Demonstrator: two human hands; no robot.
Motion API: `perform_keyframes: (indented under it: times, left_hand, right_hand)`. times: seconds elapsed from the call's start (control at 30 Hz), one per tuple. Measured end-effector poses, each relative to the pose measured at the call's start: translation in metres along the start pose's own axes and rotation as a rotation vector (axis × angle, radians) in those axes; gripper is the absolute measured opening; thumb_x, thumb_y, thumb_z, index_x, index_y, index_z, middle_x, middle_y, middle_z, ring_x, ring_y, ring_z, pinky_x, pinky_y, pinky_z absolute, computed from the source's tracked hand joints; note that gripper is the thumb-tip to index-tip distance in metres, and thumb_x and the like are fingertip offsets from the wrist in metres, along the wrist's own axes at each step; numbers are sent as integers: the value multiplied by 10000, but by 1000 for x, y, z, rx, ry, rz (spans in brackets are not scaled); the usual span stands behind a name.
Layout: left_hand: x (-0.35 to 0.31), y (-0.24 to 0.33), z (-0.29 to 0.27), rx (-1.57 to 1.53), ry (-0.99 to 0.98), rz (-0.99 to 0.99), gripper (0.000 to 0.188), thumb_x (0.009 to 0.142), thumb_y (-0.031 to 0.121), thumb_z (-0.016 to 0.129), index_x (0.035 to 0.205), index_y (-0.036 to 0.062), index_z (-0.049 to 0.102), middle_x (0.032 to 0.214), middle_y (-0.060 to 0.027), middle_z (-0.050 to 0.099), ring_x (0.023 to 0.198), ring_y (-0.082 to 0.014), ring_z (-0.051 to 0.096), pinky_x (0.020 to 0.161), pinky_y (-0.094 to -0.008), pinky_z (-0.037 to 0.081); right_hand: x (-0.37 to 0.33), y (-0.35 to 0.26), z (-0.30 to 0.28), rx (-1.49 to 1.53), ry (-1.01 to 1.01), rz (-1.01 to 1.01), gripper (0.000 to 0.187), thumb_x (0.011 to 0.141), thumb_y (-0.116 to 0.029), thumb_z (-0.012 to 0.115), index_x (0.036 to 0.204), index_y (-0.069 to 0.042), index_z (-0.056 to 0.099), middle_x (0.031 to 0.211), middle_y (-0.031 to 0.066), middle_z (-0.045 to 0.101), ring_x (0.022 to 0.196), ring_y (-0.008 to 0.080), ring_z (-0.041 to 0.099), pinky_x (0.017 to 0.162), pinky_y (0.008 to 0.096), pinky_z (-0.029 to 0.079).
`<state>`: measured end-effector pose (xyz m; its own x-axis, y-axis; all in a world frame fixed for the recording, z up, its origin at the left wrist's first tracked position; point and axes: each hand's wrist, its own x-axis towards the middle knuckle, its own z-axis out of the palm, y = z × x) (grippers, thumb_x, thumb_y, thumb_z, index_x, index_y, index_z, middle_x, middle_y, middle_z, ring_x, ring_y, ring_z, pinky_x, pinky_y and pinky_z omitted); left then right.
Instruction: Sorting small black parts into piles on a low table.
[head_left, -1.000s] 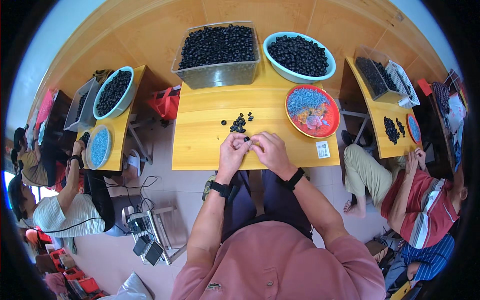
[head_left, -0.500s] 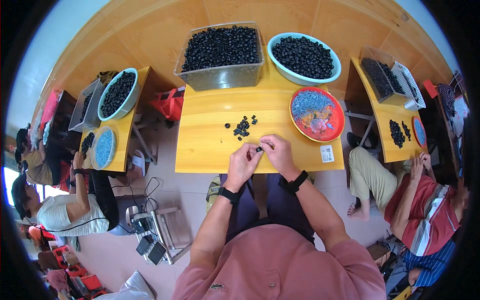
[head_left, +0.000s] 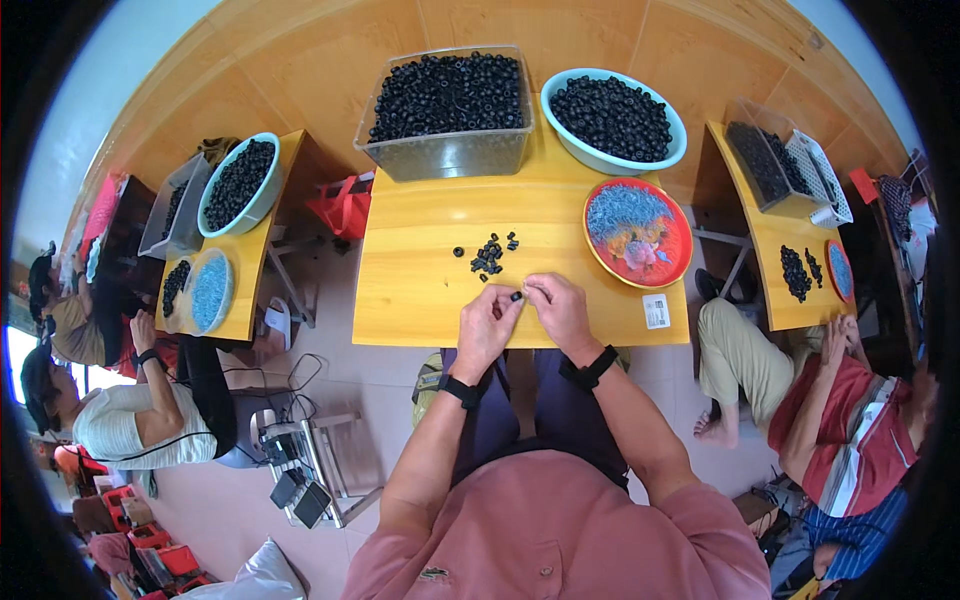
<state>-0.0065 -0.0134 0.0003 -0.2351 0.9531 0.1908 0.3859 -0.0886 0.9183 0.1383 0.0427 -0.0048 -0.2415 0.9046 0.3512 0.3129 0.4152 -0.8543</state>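
Observation:
Close to the front edge of the yellow table, my left hand pinches a small black ring-shaped plastic part between thumb and fingertips. Just right of it, my right hand has its thumb and fingers pressed together; anything in that pinch is too small to make out. Beyond my hands lies a loose pile of small black parts, with a single black piece to its left. A round red tray with a flower pattern holds many tiny bluish clear pieces.
At the back stand a clear plastic bin and a light-blue basin, both full of black parts. A white label lies at the right front. People work at side tables, the left and the right.
My right fingertips have drawn slightly away from the black part, which stays in my left hand. The view has shifted a little. At the left table, a person's hand has moved.

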Motion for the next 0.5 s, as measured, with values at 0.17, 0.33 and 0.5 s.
perform_keyframes:
  times: [0.17, 0.33, 0.5]
  left_hand:
    - [2, 0, 1, 17, 76, 0, 175, 894, 71, 745, 1017, -22, 662, 789, -113, 707, 653, -143, 654, 631, -291, 536]
    - [2, -1, 2, 27, 77, 27, 171, 894, 65, 739, 1020, -20, 662, 800, -122, 709, 661, -155, 667, 634, -296, 541]
    - [1, 0, 1, 1, 56, 18, 173, 894, 63, 737, 1027, -18, 662, 800, -131, 712, 678, -170, 687, 637, -303, 545]
  right_hand:
    - [0, -7, -5, 14, -48, -81, 94, 905, -62, 673, 958, 3, 716, 903, 154, 710, 822, 326, 686, 736, 398, 546]
    - [0, -10, -5, -70, -24, -207, 103, 906, -60, 679, 972, 10, 717, 888, 148, 695, 821, 326, 680, 731, 393, 541]
    - [-1, -11, -5, -60, -34, -202, 111, 906, -61, 679, 980, 13, 716, 889, 154, 693, 814, 332, 678, 724, 392, 543]
